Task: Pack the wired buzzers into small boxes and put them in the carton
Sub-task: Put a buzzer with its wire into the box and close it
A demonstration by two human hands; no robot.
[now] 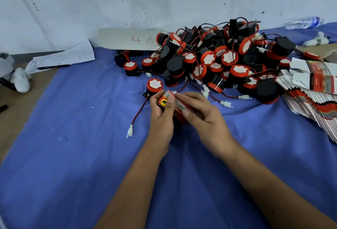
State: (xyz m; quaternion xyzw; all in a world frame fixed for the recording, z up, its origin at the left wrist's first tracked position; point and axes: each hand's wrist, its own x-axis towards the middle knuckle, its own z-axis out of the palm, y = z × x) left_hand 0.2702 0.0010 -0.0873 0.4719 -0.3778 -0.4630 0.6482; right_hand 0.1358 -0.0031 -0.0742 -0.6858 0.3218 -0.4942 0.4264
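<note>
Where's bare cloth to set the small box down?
Free: the blue cloth left of both hands, between paper sheet and the loose white connector; also the near cloth around the forearms. Crowded: buzzer pile behind, flat box stack at right.
</note>
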